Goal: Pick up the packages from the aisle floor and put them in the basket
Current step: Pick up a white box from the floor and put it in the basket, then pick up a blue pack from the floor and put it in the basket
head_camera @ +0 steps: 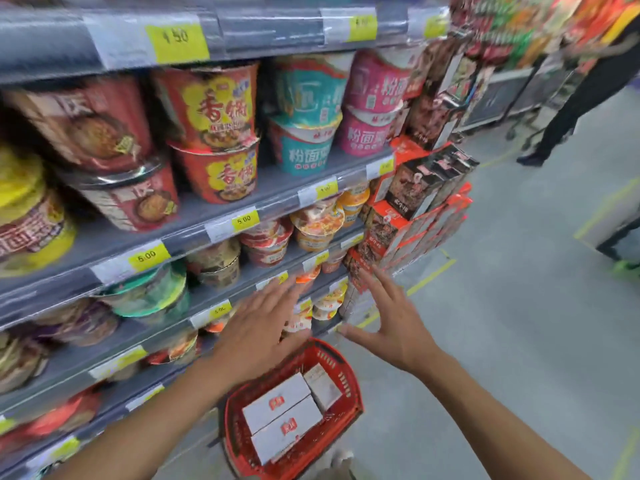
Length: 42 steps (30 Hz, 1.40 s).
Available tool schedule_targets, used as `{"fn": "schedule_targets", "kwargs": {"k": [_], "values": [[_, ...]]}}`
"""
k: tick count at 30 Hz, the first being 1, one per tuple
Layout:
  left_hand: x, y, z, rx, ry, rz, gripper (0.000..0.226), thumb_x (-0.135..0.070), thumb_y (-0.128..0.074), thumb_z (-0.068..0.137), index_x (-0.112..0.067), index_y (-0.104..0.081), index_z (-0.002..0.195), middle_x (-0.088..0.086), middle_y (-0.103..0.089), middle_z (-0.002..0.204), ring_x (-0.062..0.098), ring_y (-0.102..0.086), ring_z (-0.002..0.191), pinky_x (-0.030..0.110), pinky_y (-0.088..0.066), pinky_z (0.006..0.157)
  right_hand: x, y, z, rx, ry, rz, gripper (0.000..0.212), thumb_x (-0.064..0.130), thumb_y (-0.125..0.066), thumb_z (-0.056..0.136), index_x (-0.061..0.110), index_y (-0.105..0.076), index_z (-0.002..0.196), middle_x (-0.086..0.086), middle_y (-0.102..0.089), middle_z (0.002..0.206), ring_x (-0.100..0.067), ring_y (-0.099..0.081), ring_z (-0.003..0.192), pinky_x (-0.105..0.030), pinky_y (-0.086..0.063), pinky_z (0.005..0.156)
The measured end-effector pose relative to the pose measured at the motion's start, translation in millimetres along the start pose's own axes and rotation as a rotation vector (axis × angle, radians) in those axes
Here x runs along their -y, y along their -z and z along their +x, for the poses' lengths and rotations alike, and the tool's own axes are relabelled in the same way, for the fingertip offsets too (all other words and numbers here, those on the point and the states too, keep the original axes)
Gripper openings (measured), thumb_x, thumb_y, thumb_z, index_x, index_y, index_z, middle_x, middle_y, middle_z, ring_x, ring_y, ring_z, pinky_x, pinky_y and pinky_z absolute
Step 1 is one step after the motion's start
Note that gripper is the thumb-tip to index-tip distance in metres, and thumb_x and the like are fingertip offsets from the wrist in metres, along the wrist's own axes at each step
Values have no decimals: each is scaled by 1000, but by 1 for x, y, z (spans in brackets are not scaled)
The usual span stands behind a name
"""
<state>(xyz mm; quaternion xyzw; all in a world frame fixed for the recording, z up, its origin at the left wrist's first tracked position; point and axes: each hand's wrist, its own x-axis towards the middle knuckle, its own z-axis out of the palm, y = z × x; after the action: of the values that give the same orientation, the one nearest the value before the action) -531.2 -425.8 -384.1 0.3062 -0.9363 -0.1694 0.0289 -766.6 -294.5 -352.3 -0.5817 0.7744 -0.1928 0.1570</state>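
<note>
A red plastic basket (pixel 349 382) stands on the aisle floor below me, close to the shelf base. Three white boxed packages (pixel 280 403) with red logos lie flat inside it. My left hand (pixel 263 327) hovers above the basket's far rim with fingers straight and spread, holding nothing. My right hand (pixel 391 323) is raised beside it, fingers splayed, also holding nothing. Both hands are in front of the lower shelves. No package lies on the visible floor.
Shelves of instant noodle cups (pixel 214 133) with yellow price tags fill the left. A stack of black and orange boxes (pixel 419 209) stands at the shelf end. A person in dark trousers (pixel 571 109) stands far right. Grey floor (pixel 502 323) stretches to the right.
</note>
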Motion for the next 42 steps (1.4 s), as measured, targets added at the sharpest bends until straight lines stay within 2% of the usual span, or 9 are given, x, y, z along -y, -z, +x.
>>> {"fn": "schedule_targets", "kwargs": {"k": [4, 8, 14, 21, 24, 27, 31, 34, 42], "values": [[-12, 37, -18, -160, -2, 12, 83, -79, -16, 94, -35, 1, 162, -13, 7, 170, 7, 10, 155, 37, -7, 128, 16, 27, 1, -72, 109, -5, 112, 92, -50, 75, 28, -24, 164, 5, -15, 172, -17, -15, 158, -47, -24, 127], [-38, 62, -35, -279, 37, 39, 80, -76, -23, 97, -37, 2, 161, -16, 11, 169, 4, 13, 154, 30, -1, 124, 21, 48, 0, -70, 192, -30, 113, 100, -39, 72, 36, -17, 164, 11, -10, 172, -15, -12, 159, -51, -25, 125], [-84, 73, -73, -416, 190, 19, 78, -76, -23, 98, -39, 7, 161, -20, 17, 167, 1, 18, 153, 32, -1, 125, 25, 82, -9, 10, 349, -56, 111, 102, -35, 70, 47, -7, 162, 15, -3, 172, -14, -8, 159, -52, -23, 126], [-120, 56, -143, -513, 407, 35, 79, -74, -29, 98, -36, -1, 162, -17, 7, 169, 5, 9, 155, 36, -10, 126, 56, 74, -31, 99, 562, -27, 110, 93, -47, 76, 40, -8, 164, 16, 1, 172, -12, -2, 159, -46, -16, 128], [-126, 47, -197, -554, 529, 58, 81, -78, -26, 96, -36, -3, 162, -15, 3, 170, 7, 5, 156, 40, -14, 127, 87, 50, -45, 158, 664, -11, 111, 97, -43, 74, 43, -7, 163, 17, 0, 172, -12, -3, 159, -45, -17, 128], [-130, 40, -263, -599, 676, 71, 81, -77, -30, 96, -36, -6, 162, -14, -1, 170, 11, -1, 157, 45, -21, 125, 132, 26, -63, 228, 786, 7, 106, 85, -56, 80, 40, -7, 164, 16, 1, 172, -10, -2, 158, -43, -15, 128], [-140, 27, -364, -667, 870, 77, 82, -79, -28, 95, -35, -8, 162, -15, -3, 170, 11, 0, 157, 44, -17, 127, 198, -15, -103, 351, 928, 57, 106, 81, -63, 81, 44, -7, 163, 17, -1, 172, -10, -3, 158, -44, -16, 128], [-153, 10, -439, -708, 997, 118, 83, -77, -27, 95, -28, -18, 162, -8, -12, 170, 16, -9, 157, 46, -22, 125, 252, -49, -146, 420, 1036, 98, 109, 85, -60, 76, 41, -12, 164, 16, -4, 172, -10, -6, 158, -44, -17, 128], [-205, -37, -672, -738, 1405, 147, 82, -75, -29, 95, -26, -20, 160, 0, -21, 168, 23, -23, 154, 44, -29, 122, 406, -160, -317, 617, 1323, 132, 116, 96, -47, 69, 35, -17, 164, 11, -10, 172, -11, -11, 158, -47, -19, 128]]}}
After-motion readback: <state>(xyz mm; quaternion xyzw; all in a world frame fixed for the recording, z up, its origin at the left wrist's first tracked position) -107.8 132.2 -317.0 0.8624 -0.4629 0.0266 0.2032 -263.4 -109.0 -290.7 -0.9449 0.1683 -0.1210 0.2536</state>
